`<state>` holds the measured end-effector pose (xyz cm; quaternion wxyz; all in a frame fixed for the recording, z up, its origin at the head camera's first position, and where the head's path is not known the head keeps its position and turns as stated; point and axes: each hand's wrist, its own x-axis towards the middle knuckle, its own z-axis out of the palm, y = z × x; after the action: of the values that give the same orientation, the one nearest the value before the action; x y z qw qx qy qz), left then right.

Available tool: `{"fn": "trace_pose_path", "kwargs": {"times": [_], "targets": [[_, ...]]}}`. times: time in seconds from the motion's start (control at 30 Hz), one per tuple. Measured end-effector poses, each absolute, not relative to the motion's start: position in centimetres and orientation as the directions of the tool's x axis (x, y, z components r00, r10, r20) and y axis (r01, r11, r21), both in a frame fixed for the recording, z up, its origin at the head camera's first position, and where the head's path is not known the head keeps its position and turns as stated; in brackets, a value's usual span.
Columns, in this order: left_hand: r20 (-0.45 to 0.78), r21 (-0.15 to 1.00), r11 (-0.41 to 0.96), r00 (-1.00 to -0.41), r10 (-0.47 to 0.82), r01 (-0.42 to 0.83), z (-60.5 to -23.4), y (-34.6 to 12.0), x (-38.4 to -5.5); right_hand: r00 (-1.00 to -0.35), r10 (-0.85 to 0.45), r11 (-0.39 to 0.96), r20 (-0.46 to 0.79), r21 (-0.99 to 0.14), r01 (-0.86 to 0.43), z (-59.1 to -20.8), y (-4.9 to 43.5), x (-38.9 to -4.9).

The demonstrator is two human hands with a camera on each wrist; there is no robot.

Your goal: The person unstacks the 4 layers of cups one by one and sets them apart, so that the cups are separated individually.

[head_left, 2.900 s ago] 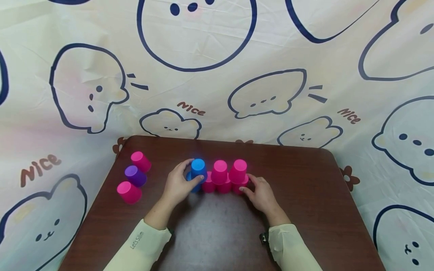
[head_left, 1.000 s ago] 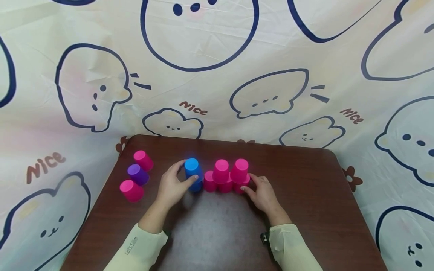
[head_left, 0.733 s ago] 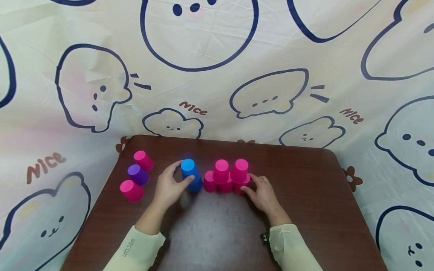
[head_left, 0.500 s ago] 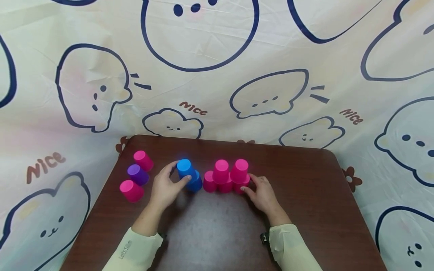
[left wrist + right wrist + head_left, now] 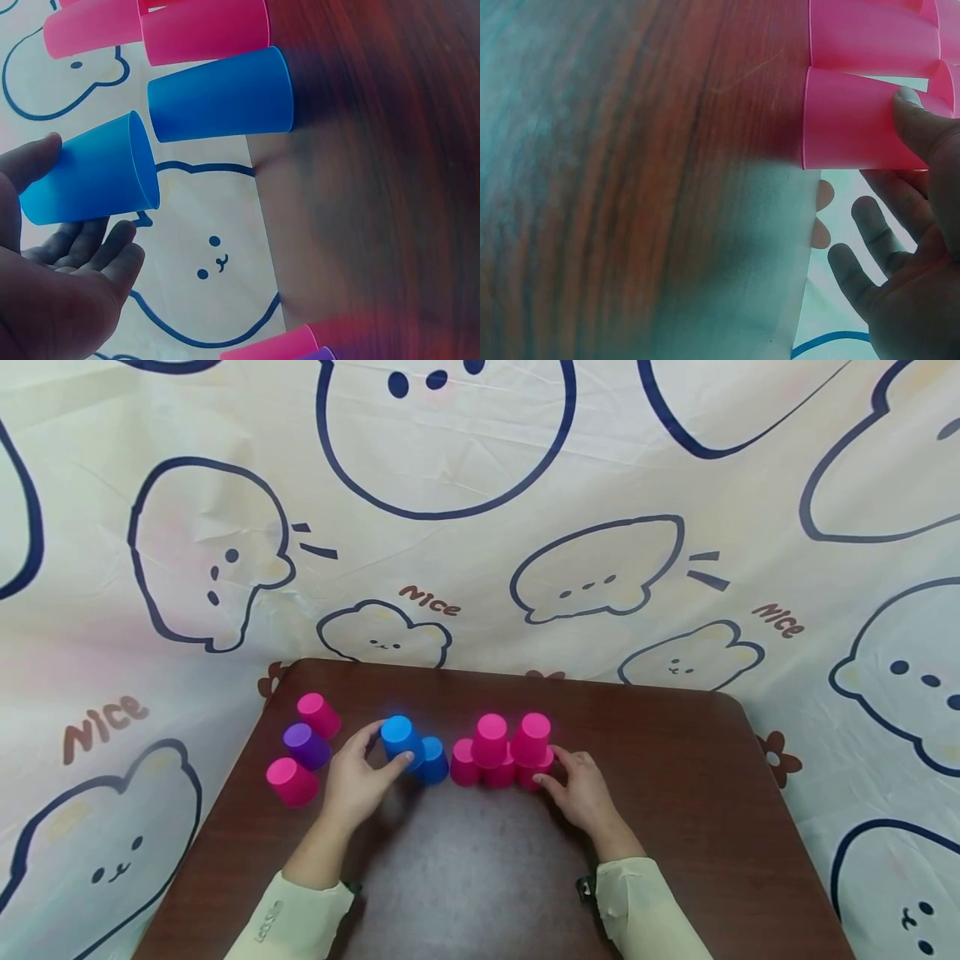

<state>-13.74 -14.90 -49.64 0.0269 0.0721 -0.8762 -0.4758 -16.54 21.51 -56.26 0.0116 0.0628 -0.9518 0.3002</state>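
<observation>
My left hand [image 5: 352, 787] pinches an upside-down blue cup [image 5: 401, 739] between thumb and fingers. In the left wrist view this blue cup [image 5: 94, 176] is raised off the table, its rim facing the tabletop. Just right of it a second blue cup [image 5: 432, 762] stands upside down. Beside that runs a row of three pink cups [image 5: 464, 766], with two more pink cups [image 5: 491, 739] stacked on top. At the row's right end, my right hand [image 5: 585, 793] holds the lowest pink cup [image 5: 855, 124], thumb on its near side and index finger behind.
On the left of the brown table [image 5: 480, 877], two pink cups [image 5: 291, 783] and a purple cup [image 5: 305, 745] stand upside down in a line. A cartoon-printed cloth [image 5: 480, 560] hangs behind the table's far edge.
My left hand has lifted the blue cup off the row and moved it left, uncovering the blue cup below. The right hand has stayed at the end pink cup.
</observation>
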Motion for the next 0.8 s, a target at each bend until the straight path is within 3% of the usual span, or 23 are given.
{"fn": "trace_pose_path", "kwargs": {"times": [0.8], "targets": [[-0.042, 0.843, 0.522, -0.983, -0.180, -0.131, -50.1, -16.5, -12.4, -0.992, -0.112, 0.814, 0.054, -0.568, -0.122, -56.4, 21.5, -16.5]]}}
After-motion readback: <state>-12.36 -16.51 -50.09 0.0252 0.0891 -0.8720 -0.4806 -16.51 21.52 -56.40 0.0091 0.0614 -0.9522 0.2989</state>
